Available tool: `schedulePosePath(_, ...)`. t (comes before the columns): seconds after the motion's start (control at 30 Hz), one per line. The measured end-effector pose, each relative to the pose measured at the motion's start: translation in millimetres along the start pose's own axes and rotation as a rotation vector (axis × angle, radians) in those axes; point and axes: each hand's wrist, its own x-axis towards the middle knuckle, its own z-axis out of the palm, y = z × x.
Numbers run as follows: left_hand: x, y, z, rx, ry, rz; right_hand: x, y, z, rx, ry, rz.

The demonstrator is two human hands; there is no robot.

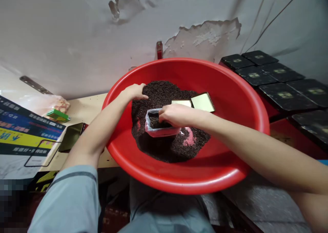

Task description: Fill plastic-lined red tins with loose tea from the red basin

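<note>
Pale blue sleeve [74, 195] foremost; red plastic basin [188, 186] beyond.
Right hand [171, 115]: fingers bunched at mouth of bag-lined container [162, 132], which sits upright amid dark tea-like leaf [161, 89] inside basin; cannot tell whether anything is gripped. Left hand [135, 91]: thumb and fingers parted, at leaf's upper left edge.

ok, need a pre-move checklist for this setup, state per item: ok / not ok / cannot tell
1. Lined box upright in basin: ok.
2. Box mouth open: ok.
3. Right hand clear of box: not ok, reaching into its mouth.
4. Right-hand grip on leaves: cannot tell, fingertips hidden.
5. Left hand clear of leaves: not ok, at the pile's edge.
6. Both pale squares inside basin: ok.
</note>
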Motion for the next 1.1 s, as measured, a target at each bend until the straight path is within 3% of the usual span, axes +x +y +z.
schedulePosePath(0.13,54,10,39.5,-0.014,-0.099,0.081,-10,12,1,-0.080,0.293,-0.074)
schedulePosePath(0.2,69,16,64.5,-0.049,-0.147,0.062,-16,21,2,-0.094,0.347,-0.074)
schedulePosePath(0.3,76,22,91.5,-0.079,-0.104,0.069,-23,36,2,-0.090,0.406,0.046)
schedulePosePath(0.43,72,24,101.5,-0.075,-0.018,0.131,-28,50,-3,-0.034,0.514,0.215)
schedulePosePath(0.6,72,31,100.9,-0.032,0.022,0.162,-31,53,-6,0.017,0.565,0.270)
schedulePosePath(0.73,74,31,93.6,0.043,-0.006,0.246,-31,55,-5,0.003,0.556,0.304)
schedulePosePath(0.83,74,28,76.6,0.107,-0.060,0.272,-32,59,-5,0.002,0.549,0.314)
schedulePosePath(0.97,64,18,36.3,0.095,-0.093,0.265,-31,64,-3,0.010,0.543,0.334)
schedulePosePath(1.1,22,16,-14.4,-0.117,-0.098,0.297,-29,66,0,0.011,0.528,0.351)
